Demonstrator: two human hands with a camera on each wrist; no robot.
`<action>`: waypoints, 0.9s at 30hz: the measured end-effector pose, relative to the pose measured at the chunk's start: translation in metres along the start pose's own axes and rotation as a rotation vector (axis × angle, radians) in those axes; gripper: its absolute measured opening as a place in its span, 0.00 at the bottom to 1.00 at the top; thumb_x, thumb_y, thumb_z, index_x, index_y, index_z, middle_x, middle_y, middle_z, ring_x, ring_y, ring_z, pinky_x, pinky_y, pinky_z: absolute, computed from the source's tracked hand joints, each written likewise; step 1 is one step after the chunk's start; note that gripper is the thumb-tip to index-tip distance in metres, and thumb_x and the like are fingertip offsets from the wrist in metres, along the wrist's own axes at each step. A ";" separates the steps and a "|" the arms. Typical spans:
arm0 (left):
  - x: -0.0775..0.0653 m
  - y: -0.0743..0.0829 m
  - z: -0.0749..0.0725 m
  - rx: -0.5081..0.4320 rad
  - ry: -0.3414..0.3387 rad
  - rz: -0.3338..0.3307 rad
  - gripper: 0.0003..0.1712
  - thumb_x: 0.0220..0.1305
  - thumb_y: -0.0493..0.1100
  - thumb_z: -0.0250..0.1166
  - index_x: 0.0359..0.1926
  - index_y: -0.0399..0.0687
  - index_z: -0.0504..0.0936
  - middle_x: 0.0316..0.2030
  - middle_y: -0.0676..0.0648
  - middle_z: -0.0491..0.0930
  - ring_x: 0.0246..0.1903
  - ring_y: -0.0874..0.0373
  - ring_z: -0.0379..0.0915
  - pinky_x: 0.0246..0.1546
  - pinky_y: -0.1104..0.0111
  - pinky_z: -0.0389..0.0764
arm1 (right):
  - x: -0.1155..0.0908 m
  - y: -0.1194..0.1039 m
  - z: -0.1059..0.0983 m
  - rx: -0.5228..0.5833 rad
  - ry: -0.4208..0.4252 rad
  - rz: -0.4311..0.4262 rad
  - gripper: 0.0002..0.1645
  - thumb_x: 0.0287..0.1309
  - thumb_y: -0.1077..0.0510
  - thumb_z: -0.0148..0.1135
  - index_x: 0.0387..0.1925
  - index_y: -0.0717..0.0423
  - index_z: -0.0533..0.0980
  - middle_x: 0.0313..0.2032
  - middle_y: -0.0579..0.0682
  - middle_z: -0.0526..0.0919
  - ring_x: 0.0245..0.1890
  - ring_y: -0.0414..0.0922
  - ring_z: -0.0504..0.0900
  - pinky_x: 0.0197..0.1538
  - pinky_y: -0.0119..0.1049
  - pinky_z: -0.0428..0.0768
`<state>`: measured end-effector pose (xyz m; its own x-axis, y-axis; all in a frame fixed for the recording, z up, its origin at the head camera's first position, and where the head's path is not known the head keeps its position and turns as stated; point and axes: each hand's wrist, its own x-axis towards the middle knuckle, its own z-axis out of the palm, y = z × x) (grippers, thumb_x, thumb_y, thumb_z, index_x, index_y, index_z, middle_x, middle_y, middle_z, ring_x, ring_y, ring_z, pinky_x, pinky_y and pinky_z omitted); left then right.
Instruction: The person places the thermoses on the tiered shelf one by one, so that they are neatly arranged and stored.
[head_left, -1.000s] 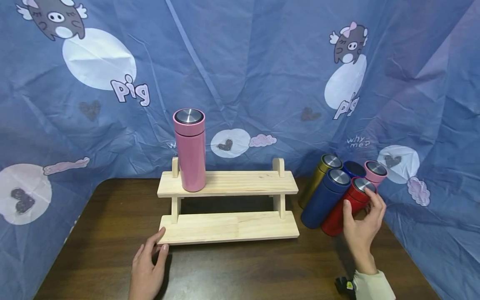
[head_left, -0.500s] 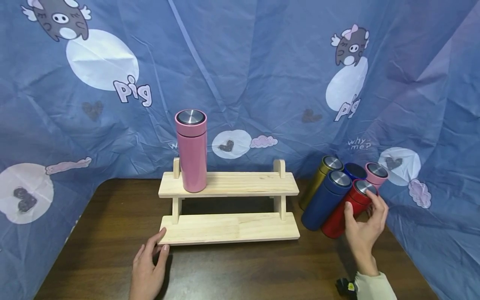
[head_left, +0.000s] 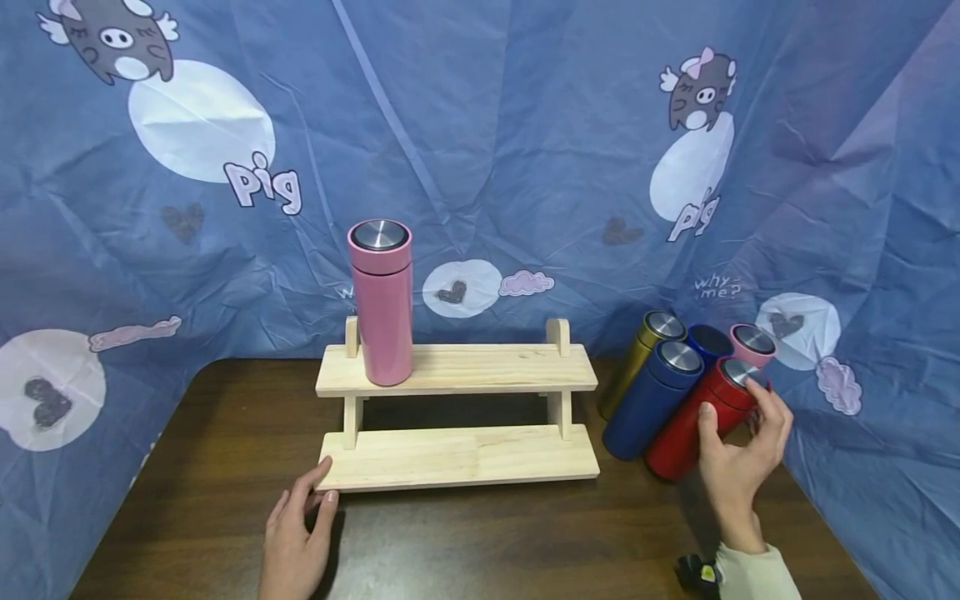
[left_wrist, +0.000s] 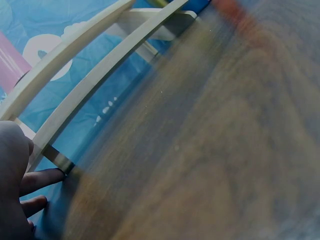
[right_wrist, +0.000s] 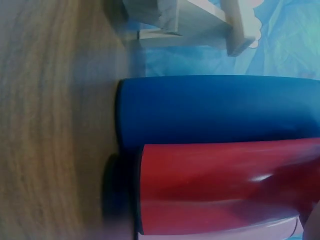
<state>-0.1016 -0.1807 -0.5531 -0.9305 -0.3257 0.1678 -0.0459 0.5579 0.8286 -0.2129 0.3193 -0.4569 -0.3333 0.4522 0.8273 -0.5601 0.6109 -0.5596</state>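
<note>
My right hand [head_left: 746, 454] holds the red vacuum flask [head_left: 686, 429] near its silver-topped lid, thumb on the near side and fingers at the far side. In the right wrist view the red flask's base shows beside the blue flask [right_wrist: 215, 110]. At the left end of the two-tier wooden rack [head_left: 465, 458], my left hand [head_left: 296, 533] touches the lower shelf's corner, thumb at its front edge. A pink flask [head_left: 384, 325] stands upright on the upper shelf's left part.
Close around the red flask stand a gold flask [head_left: 637, 367], a darker-lidded blue flask [head_left: 708, 340] and another pink flask [head_left: 752, 343]. A patterned blue cloth [head_left: 480, 167] hangs behind the brown table [head_left: 525, 542].
My right hand has shifted slightly right, and the red flask has moved a little right with it, away from the blue flask. My left hand stays at the rack's corner.
</note>
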 end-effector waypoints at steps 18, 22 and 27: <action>0.001 0.002 -0.001 0.000 -0.034 -0.051 0.27 0.84 0.40 0.62 0.78 0.43 0.73 0.75 0.29 0.74 0.64 0.26 0.82 0.80 0.33 0.52 | 0.015 -0.041 0.000 0.171 0.092 -0.082 0.37 0.51 0.61 0.73 0.59 0.79 0.73 0.55 0.46 0.80 0.49 0.40 0.79 0.49 0.28 0.72; 0.001 0.001 0.000 -0.003 -0.024 -0.034 0.27 0.84 0.40 0.62 0.77 0.42 0.74 0.74 0.29 0.75 0.63 0.26 0.82 0.80 0.32 0.53 | 0.016 -0.050 0.001 0.211 0.089 -0.097 0.36 0.52 0.61 0.75 0.58 0.79 0.73 0.53 0.51 0.80 0.48 0.41 0.81 0.49 0.27 0.75; 0.000 0.000 0.000 -0.012 0.002 -0.007 0.26 0.83 0.39 0.63 0.76 0.43 0.75 0.72 0.29 0.78 0.61 0.26 0.84 0.79 0.32 0.54 | 0.014 -0.061 0.003 0.261 0.071 -0.119 0.36 0.54 0.59 0.78 0.57 0.79 0.74 0.50 0.59 0.79 0.47 0.42 0.82 0.50 0.26 0.78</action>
<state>-0.1012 -0.1805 -0.5527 -0.9295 -0.3307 0.1632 -0.0478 0.5468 0.8359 -0.1850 0.2863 -0.4112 -0.2049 0.4379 0.8754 -0.7713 0.4784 -0.4198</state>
